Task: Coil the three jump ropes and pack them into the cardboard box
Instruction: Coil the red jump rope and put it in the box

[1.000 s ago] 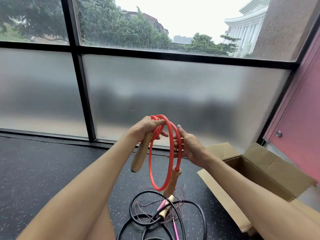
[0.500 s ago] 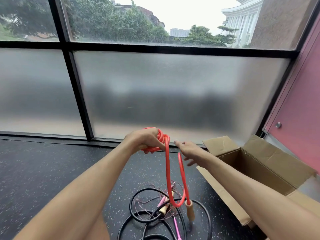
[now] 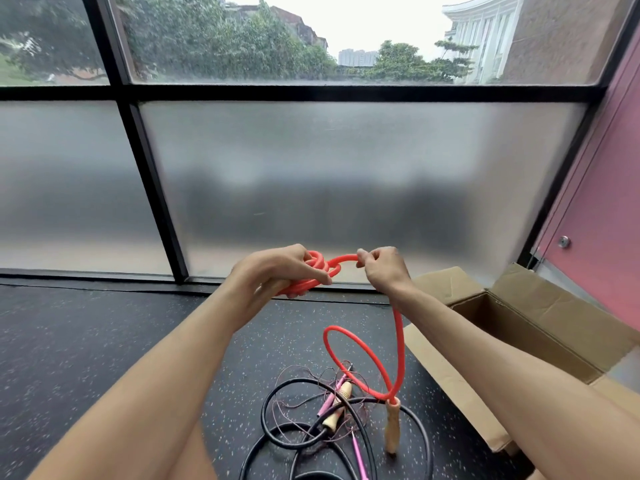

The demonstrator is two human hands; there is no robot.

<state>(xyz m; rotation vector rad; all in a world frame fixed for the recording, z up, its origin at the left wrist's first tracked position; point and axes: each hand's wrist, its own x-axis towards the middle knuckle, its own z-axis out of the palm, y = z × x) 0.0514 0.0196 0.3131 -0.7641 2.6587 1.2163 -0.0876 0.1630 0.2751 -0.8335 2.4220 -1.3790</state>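
Two hands: left hand (image 3: 277,271) grips red jump rope (image 3: 398,341) coils; right hand (image 3: 382,268) pinches a loop beside them.
Rope tail: hangs to a wooden handle (image 3: 392,427) low over the floor (image 3: 86,341).
Other ropes: black jump rope (image 3: 277,441) and pink jump rope (image 3: 325,405), tangled on the near floor.
Box: cardboard box (image 3: 540,306) open, at right.

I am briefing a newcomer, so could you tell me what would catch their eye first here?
The red jump rope stands out at centre: the left hand grips its coils, the right hand pinches the strand, and its wooden handle hangs below. A black rope and a pink-handled rope lie tangled on the floor, with the open cardboard box at right.
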